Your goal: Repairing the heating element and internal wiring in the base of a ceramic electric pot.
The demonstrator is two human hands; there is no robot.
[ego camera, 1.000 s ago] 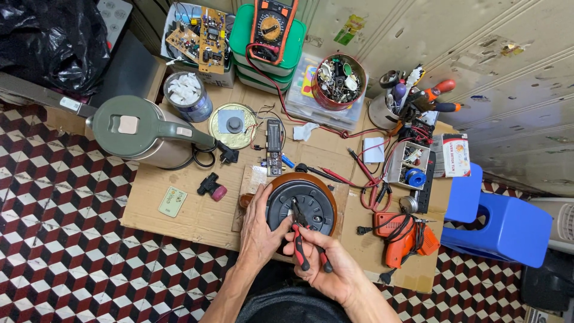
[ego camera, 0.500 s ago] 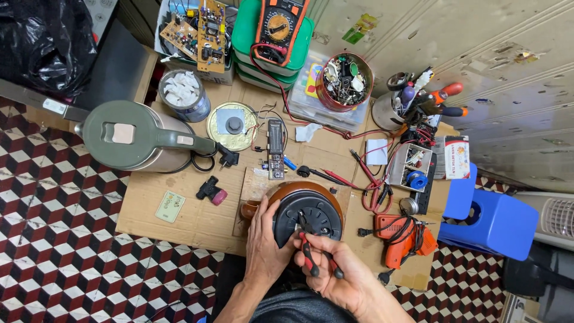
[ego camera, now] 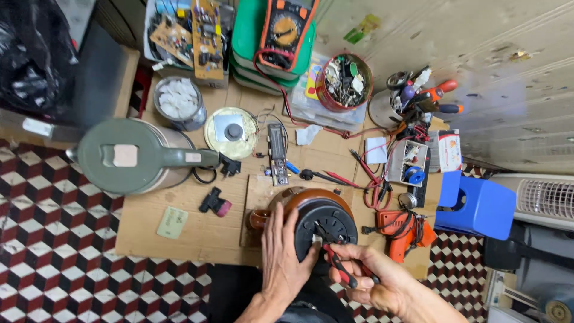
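A brown kettle (ego camera: 281, 200) lies upturned on the cardboard-covered table (ego camera: 197, 239), its black round base (ego camera: 326, 224) facing me. My left hand (ego camera: 284, 254) presses flat against the kettle's left side and base. My right hand (ego camera: 371, 278) grips red-handled pliers (ego camera: 338, 266), whose tip touches the lower rim of the black base.
A green electric kettle (ego camera: 131, 155) stands at the left. A multimeter (ego camera: 284, 27), circuit boards (ego camera: 191, 36), a tin of parts (ego camera: 344, 81), a cup of screwdrivers (ego camera: 412, 98), an orange drill (ego camera: 403, 230) and a blue stool (ego camera: 475, 206) surround the work.
The view has shifted slightly. My right hand with the pliers has moved a little to the right along the base's lower rim; my left hand stays on the kettle.
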